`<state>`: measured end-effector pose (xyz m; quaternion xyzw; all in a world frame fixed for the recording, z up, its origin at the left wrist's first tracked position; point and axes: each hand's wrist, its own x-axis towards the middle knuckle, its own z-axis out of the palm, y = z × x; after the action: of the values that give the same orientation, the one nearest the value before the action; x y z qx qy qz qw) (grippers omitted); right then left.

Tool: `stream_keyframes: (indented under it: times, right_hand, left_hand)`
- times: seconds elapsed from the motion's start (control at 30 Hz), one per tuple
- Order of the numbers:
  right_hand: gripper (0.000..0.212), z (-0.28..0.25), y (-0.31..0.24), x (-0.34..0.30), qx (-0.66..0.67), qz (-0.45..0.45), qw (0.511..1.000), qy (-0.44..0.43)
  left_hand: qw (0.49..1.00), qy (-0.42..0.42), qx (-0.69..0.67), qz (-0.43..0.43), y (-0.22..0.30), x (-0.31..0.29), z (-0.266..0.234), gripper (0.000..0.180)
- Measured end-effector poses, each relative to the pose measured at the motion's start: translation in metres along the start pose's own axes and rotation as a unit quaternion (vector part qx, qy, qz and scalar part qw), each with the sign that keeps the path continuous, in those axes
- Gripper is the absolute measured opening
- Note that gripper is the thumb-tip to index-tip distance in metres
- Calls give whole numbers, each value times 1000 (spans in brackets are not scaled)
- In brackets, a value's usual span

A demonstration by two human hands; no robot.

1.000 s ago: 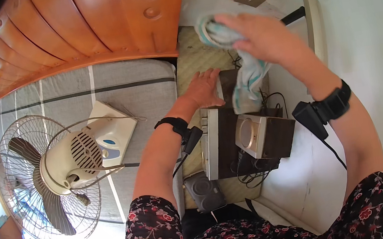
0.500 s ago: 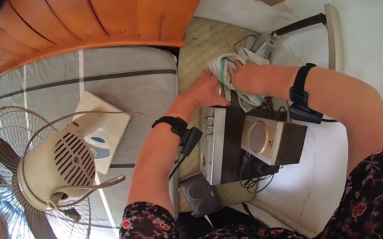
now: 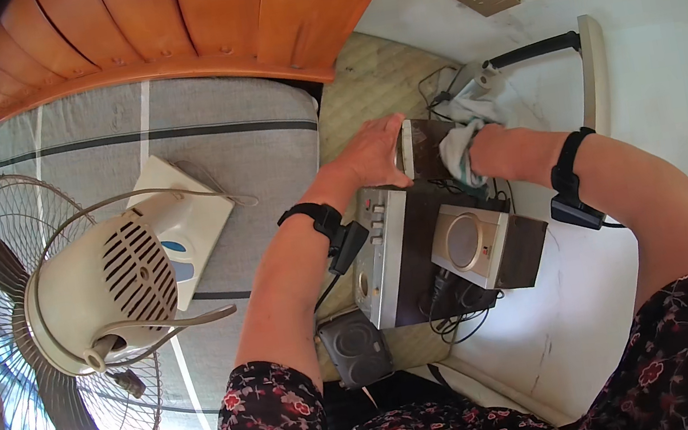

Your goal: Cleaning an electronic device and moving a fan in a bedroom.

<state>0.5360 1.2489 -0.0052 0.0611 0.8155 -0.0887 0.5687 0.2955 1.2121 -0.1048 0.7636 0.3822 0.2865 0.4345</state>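
A small dark-brown box speaker (image 3: 433, 143) with a pale front edge stands beyond the silver-fronted stereo unit (image 3: 407, 245). My left hand (image 3: 371, 157) spans the speaker's front, fingers at its far edge and thumb at its near edge, gripping it. My right hand (image 3: 487, 153) is closed on a whitish cloth (image 3: 461, 147) with a green stripe, pressed against the speaker's back right side. The cloth and wrist hide most of those fingers. A second box speaker (image 3: 467, 242) with a round pale front rests on the stereo unit, nearer me.
A cream electric fan (image 3: 98, 281) lies on the grey striped mattress (image 3: 264, 165) at left. Loose black cables (image 3: 470, 326) trail around the stereo. A small dark double speaker (image 3: 354, 348) sits near me. The orange wooden headboard (image 3: 214, 19) and white wall bound the far side.
My right hand has moved right and slightly nearer with the cloth, uncovering the speaker's top. My left hand stays at the speaker's front, its fingers more spread.
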Motion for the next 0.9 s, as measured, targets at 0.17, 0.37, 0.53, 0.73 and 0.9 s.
stream_keyframes:
  times: [0.17,0.37,0.53,0.73,0.9]
  right_hand:
    - [47,-73,-15,-31,139,273,945,117]
    - [85,-92,-63,19,66,195,976,67]
    - [87,-82,-56,15,137,190,965,121]
    - [81,-84,-57,13,182,214,949,146]
    - [73,-95,-55,7,174,227,955,78]
  left_hand:
    - [998,-47,33,-34,-1,-13,-13,103]
    - [1000,-7,-7,-3,-14,-5,6,102]
    - [998,-34,34,-31,-3,-8,0,112]
    - [999,-24,3,-34,-3,-9,-1,109]
    - [999,-22,20,-20,-5,-9,-2,108]
